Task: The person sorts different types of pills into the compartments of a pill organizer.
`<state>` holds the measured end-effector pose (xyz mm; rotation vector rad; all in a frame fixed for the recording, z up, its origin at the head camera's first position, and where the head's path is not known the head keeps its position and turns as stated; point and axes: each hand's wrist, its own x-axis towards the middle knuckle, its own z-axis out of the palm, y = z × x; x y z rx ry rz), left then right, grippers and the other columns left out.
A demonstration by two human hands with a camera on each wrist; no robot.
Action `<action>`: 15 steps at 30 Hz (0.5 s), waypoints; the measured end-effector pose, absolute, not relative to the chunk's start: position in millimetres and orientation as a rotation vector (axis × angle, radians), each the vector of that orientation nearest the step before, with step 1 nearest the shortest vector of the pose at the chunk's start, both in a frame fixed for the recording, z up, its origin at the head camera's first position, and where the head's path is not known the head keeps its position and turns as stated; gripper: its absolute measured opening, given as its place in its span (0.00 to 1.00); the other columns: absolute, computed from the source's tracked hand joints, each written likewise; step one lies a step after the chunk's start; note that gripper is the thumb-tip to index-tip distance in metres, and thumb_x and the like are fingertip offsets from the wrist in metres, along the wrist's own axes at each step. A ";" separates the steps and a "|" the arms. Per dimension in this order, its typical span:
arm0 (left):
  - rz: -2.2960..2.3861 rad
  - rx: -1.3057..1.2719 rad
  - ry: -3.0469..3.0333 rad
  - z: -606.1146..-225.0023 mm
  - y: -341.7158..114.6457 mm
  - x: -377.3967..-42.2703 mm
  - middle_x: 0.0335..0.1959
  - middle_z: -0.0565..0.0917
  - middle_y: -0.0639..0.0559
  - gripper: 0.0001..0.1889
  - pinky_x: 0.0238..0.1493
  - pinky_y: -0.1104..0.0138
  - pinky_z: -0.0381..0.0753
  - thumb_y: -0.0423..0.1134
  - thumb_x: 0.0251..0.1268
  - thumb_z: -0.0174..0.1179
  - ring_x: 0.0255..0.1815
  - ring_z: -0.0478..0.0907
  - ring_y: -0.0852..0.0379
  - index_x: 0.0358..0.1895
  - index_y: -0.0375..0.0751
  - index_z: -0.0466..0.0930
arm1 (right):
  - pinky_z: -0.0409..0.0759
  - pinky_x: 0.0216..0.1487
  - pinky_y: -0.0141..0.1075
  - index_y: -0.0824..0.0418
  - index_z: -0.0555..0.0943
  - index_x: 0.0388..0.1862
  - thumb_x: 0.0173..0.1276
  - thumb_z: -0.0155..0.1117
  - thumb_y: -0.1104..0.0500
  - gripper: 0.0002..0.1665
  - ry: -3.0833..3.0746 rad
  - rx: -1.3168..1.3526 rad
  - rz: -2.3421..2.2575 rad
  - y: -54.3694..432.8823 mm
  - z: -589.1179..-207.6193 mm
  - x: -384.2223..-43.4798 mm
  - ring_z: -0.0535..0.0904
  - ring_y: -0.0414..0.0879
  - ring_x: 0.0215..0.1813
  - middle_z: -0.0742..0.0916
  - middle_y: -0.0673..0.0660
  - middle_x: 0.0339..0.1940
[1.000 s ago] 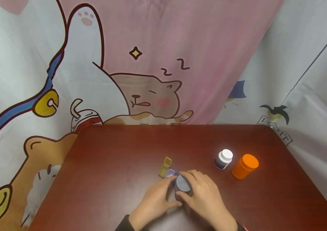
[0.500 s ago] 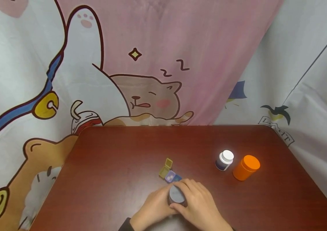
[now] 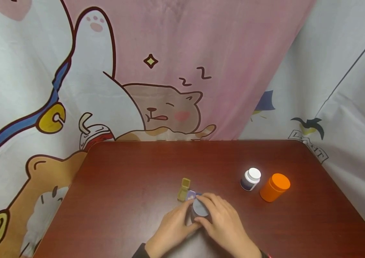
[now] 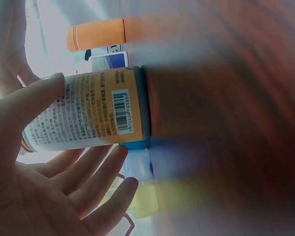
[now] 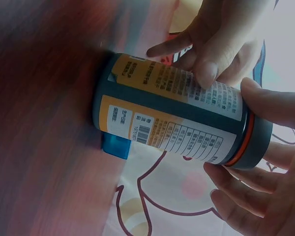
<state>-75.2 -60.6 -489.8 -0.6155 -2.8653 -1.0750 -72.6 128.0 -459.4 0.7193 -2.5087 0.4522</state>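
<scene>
A dark pill bottle (image 3: 200,209) stands between my two hands, its orange-and-white label (image 5: 162,113) seen in the right wrist view. My left hand (image 3: 173,225) holds the bottle's body between thumb and fingers. The thumb and fingers of my right hand (image 3: 225,224) grip around the dark cap (image 5: 258,145), which has an orange ring beneath it. Just beyond the bottle lies a small pill organizer: a yellow compartment (image 3: 182,194) with its lid raised, a purple one (image 3: 190,195) with white pills, and a blue one (image 5: 116,146), mostly hidden by the right hand in the head view.
To the right on the brown table (image 3: 130,179) stand a white-capped bottle (image 3: 250,179) with a dark label and, beside it, a larger orange bottle (image 3: 274,187). Printed curtains (image 3: 221,53) hang behind the table.
Both hands and the bottle came toward me and slightly left, then went back a little toward the organizer. The hands closed in around the bottle and now sit slightly wider. The other bottles stay put.
</scene>
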 end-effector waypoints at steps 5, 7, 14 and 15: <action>-1.105 -0.591 -2.869 -488.6 -61.0 -75.4 0.63 0.86 0.44 0.35 0.57 0.47 0.86 0.56 0.63 0.73 0.62 0.84 0.44 0.69 0.42 0.76 | 0.88 0.52 0.44 0.55 0.85 0.59 0.48 0.88 0.47 0.39 -2.515 0.701 0.437 130.1 -458.7 -74.7 0.86 0.46 0.52 0.87 0.50 0.53; -1.112 -0.586 -2.879 -488.6 -60.7 -75.4 0.64 0.85 0.45 0.35 0.59 0.48 0.85 0.55 0.63 0.73 0.63 0.84 0.45 0.69 0.42 0.76 | 0.88 0.53 0.44 0.55 0.85 0.59 0.48 0.88 0.47 0.39 -2.523 0.695 0.442 130.2 -458.2 -74.7 0.86 0.46 0.51 0.88 0.50 0.53; -1.118 -0.631 -2.928 -487.7 -58.0 -74.7 0.65 0.84 0.43 0.40 0.60 0.47 0.85 0.52 0.57 0.77 0.64 0.83 0.44 0.71 0.40 0.75 | 0.88 0.55 0.48 0.55 0.85 0.59 0.45 0.89 0.44 0.41 -2.537 0.699 0.473 128.4 -455.5 -68.1 0.86 0.47 0.53 0.88 0.50 0.52; -1.133 -0.640 -2.938 -487.4 -57.8 -74.5 0.65 0.85 0.44 0.40 0.59 0.47 0.85 0.52 0.56 0.78 0.63 0.83 0.44 0.71 0.41 0.75 | 0.88 0.55 0.49 0.54 0.85 0.59 0.44 0.89 0.43 0.42 -2.532 0.708 0.480 128.1 -455.8 -66.7 0.86 0.47 0.53 0.88 0.49 0.51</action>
